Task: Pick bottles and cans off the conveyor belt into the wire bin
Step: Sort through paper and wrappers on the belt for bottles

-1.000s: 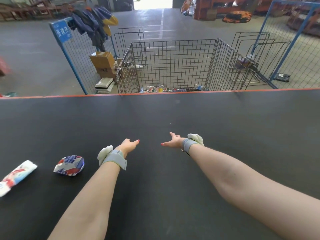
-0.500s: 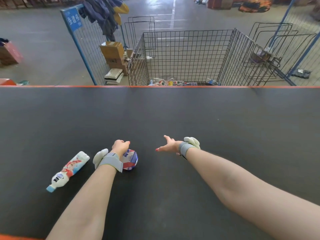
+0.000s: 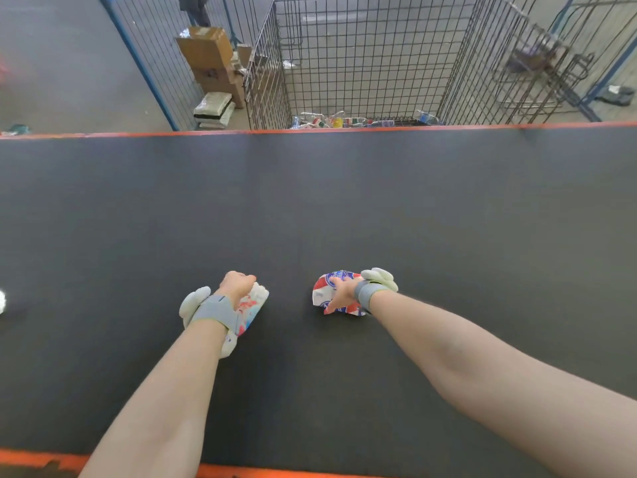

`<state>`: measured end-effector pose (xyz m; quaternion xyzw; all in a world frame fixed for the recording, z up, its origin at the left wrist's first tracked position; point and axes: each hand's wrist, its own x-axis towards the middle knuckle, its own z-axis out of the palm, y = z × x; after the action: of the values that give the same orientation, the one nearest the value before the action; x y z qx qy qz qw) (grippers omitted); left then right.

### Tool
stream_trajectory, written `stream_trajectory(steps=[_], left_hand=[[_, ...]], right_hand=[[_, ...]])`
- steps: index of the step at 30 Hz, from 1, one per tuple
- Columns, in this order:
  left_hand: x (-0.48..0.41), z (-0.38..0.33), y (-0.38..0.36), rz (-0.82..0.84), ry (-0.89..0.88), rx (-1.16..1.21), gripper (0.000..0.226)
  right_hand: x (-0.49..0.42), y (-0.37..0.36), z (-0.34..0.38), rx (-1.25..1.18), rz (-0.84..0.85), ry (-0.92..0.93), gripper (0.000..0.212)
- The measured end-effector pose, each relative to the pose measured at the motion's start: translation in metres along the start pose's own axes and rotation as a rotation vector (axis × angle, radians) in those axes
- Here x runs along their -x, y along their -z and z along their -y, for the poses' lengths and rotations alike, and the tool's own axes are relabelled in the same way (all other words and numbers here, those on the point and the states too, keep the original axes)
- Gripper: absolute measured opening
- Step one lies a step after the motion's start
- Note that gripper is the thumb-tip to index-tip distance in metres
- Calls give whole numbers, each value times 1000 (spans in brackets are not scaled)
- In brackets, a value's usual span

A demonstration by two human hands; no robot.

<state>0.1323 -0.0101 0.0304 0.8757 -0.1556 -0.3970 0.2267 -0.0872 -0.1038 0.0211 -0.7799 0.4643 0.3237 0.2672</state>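
1. Stands at the near side of a black conveyor belt, with both bare forearms stretched out over it.
2. Grips a white bottle with a red and blue label in the left hand: fingers curled tight over its far end, bottle running near to far under the wrist. Cannot tell whether it rests on the belt or is just lifted.
3. Clasps a crushed can, red, white and blue, with the right hand: thumb along its near edge, fingers laid over the top, can low on the belt.
4. Holds the bottle left and the can right, near each other but apart.
5. Wears a grey band on each wrist.
6. Faces a wire bin just beyond the belt's far orange edge, well apart from both hands, with a few bottles on its floor.
7. Has cardboard boxes left of the bin, beside a blue-framed mesh fence.
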Motion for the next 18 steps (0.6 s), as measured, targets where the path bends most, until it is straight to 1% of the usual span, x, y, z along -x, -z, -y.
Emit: stream_trajectory(steps=[2,4,5,7,10,12,14,16,18], left_hand=[[-2,-1,-3,11,13,-29,38],[-2,-5,-8,8,13,-46,42],[0,-8,-12,19,8,-54,44],[0,-15,-20,50,-17,-68,44],[4,-24,-32,81,-48,-70,41],[5,-28,-41,104,-64,-68,41],[5,-33,-49,124,-73,-58,42],[4,-35,-54,137,-67,-44,42],[1,-41,-62,147,-62,-38,42]], right_hand=[[-4,-2,-5,-29,-43,-35,81],[-4,-1,-8,-114,-117,-38,94],[-2,-2,-8,-146,-128,-10,101],[3,-4,-7,-117,-133,101,109],[10,-10,-2,65,-156,287,114],[7,-17,0,202,-146,332,116],[-8,-27,-5,354,-97,323,115],[-22,-40,-17,503,-78,317,106],[-32,-47,-43,618,-97,345,84]])
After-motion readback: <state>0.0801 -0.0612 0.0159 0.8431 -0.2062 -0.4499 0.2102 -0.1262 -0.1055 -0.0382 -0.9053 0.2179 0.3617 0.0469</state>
